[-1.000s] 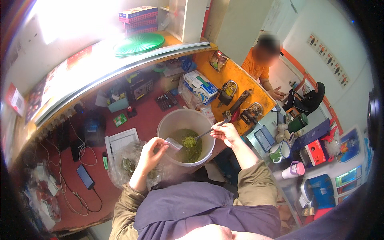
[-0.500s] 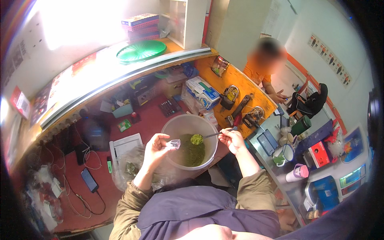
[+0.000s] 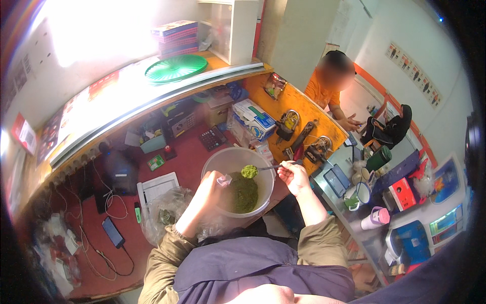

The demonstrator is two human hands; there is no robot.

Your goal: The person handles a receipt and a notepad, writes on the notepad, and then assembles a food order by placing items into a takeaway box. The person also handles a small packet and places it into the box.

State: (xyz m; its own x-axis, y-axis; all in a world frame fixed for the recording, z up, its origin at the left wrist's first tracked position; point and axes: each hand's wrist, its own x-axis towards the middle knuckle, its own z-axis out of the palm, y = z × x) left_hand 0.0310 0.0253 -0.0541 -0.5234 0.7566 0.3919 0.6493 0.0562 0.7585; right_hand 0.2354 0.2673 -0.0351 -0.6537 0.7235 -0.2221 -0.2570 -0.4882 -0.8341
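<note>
Over a white translucent bucket [image 3: 211, 159] of olive-green powder [image 3: 243, 196] I hold a small clear plastic bag [image 3: 223, 181] in my left hand [image 3: 208, 187], fingers closed on it. My right hand [image 3: 294, 177] grips the dark handle of a spoon [image 3: 268, 167], whose head carries a heaped lighter-green portion [image 3: 249, 171] just right of the bag. A large crumpled plastic bag [image 3: 169, 207] lies left of the bucket, beside a white clipboard [image 3: 152, 185].
A red desk holds a phone [image 3: 112, 233], cables and a calculator [image 3: 212, 136]. A yellow ledge [image 3: 260, 86] bears padlocks [image 3: 288, 124]. A steel side table [image 3: 331, 197] carries mugs and boxes. A person in orange [image 3: 321, 91] and one in black [image 3: 397, 126] are beyond.
The loaded spoon head has risen within the bucket's outline and moved slightly right. My left hand and small bag have shifted slightly up and right, the hand turning so its back shows.
</note>
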